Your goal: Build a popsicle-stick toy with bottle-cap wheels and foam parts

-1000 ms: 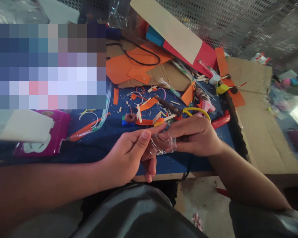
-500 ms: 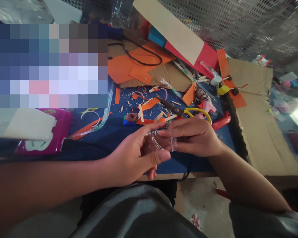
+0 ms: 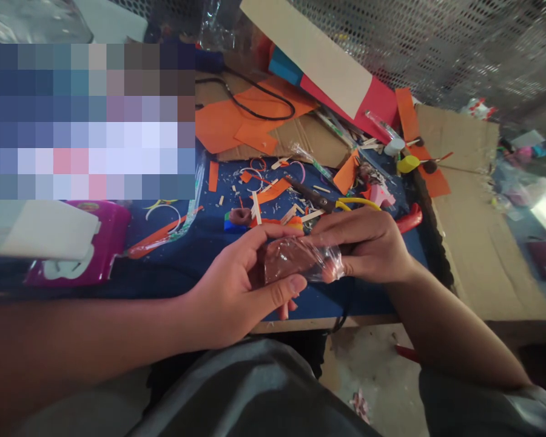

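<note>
Near the table's front edge, a brown block in clear plastic wrap [image 3: 287, 258] lies between my hands. My left hand [image 3: 246, 282] holds its left part, with the thumb below it and the fingers above and behind. The loose right end of the wrap is pinched by my right hand [image 3: 368, 246]. Just beyond my hands lie scissors with yellow handles [image 3: 321, 199], partly covered by my right hand. A brown ring-shaped lump [image 3: 240, 216] rests on a blue and green roll [image 3: 233, 227].
Orange sheets [image 3: 218, 124], wooden sticks and scraps cover the blue table [image 3: 186, 273]. A magenta box [image 3: 118, 227] stands at left. Cardboard [image 3: 473, 243] lies at right, beside a red object [image 3: 411, 220]. A black cable [image 3: 259, 115] curls at the back.
My right hand has drawn the plastic wrap to the right, and it now stretches out further. More of the brown block shows between my hands.
</note>
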`<state>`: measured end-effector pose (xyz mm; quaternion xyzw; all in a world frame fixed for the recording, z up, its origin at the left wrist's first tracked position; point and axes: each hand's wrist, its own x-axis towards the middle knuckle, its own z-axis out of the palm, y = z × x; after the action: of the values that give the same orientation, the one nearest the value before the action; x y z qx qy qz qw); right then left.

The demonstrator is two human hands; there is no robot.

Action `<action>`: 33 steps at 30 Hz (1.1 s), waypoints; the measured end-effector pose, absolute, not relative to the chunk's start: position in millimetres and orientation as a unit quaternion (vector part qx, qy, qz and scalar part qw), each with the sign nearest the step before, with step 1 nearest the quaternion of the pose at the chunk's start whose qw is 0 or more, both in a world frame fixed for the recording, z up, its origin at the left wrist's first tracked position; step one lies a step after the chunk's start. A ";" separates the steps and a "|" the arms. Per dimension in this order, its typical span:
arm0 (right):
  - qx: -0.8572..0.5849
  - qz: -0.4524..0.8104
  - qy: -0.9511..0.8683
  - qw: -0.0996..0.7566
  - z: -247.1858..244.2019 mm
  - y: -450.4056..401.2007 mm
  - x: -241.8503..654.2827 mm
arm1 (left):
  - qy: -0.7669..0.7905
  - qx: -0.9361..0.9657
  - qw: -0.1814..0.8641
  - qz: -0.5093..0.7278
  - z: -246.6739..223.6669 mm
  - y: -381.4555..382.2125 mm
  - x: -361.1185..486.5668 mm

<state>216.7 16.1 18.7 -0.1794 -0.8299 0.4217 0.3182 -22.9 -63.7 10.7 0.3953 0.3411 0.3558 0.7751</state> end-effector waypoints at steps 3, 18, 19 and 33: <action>-0.189 0.391 -0.841 0.324 18.4 13.6 218.0 | 0.322 0.387 0.785 0.362 11.8 -63.1 -23.3; -0.298 0.467 -0.708 0.438 8.5 11.6 215.8 | 0.313 0.424 0.778 0.342 8.7 -59.7 -25.3; -0.308 0.461 -0.705 0.442 7.6 12.4 215.8 | 0.314 0.430 0.774 0.343 7.8 -59.8 -25.4; -0.230 0.379 -0.818 0.368 11.6 11.0 214.3 | 0.318 0.401 0.772 0.376 6.3 -60.2 -20.8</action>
<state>214.3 11.0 11.6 -0.2301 -0.8175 0.3789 0.3677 -20.8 -60.2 6.3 0.4012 0.3177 0.3763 0.7724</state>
